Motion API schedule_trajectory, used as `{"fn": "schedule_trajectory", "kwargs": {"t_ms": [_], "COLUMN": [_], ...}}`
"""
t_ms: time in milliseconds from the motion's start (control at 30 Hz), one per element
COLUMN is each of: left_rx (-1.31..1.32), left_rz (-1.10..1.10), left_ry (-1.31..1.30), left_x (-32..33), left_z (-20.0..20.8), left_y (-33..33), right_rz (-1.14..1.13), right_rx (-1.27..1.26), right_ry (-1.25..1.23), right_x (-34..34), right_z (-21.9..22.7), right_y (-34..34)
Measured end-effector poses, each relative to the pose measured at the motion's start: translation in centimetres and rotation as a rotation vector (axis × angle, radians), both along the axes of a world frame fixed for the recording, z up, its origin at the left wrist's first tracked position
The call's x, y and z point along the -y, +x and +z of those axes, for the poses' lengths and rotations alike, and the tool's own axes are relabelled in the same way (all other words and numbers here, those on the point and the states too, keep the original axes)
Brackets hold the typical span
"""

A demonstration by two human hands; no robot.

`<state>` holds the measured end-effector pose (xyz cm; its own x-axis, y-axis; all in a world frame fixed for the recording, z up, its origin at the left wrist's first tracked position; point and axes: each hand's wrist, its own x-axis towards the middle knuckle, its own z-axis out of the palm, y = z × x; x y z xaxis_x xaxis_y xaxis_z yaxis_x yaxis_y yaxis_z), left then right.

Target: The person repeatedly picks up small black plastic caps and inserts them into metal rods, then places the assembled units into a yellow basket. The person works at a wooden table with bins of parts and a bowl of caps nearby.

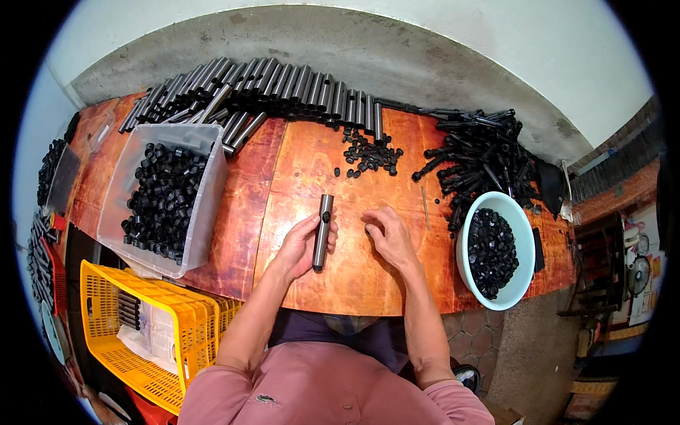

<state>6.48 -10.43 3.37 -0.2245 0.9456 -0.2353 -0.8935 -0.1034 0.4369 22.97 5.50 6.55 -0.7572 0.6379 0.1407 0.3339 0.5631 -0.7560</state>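
Note:
My left hand (299, 246) is closed around a steel tube (322, 237), held almost upright in the picture above the wooden table. The tube has a round hole in its side near the far end, and its near end is dark. To the right of it, apart from the tube, my right hand (394, 242) has its thumb and fingers curled into a pinch. A dark bit shows at those fingertips and looks like a small black plug (367, 229), mostly hidden. Several loose black plugs (372, 154) lie farther back on the table.
Stacked steel tubes (283, 81) line the back of the wooden table (297, 177). A clear bin (214, 191) of black caps stands left, above a yellow crate (198, 333). At right are a heap of black rods (482, 152), a thin stick (425, 207) and a pale blue basin (527, 265) of black pieces.

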Motion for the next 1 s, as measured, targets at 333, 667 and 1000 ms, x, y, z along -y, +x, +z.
{"fn": "schedule_trajectory", "kwargs": {"t_ms": [333,667,1000], "left_rx": [0.008,0.008,-0.044], "left_rz": [0.007,-0.003,0.034], "left_ry": [0.004,0.038,0.016], "left_x": [0.1,0.2,0.4], "left_z": [0.0,-0.5,-0.2], "left_y": [0.1,0.3,0.7], "right_rz": [0.051,-0.023,-0.027], "right_rx": [0.277,0.098,0.036], "right_ry": [0.084,0.219,0.303], "right_x": [0.7,1.7,3.0], "right_z": [0.7,-1.1,-1.6], "right_y": [0.9,1.0,0.9]}}
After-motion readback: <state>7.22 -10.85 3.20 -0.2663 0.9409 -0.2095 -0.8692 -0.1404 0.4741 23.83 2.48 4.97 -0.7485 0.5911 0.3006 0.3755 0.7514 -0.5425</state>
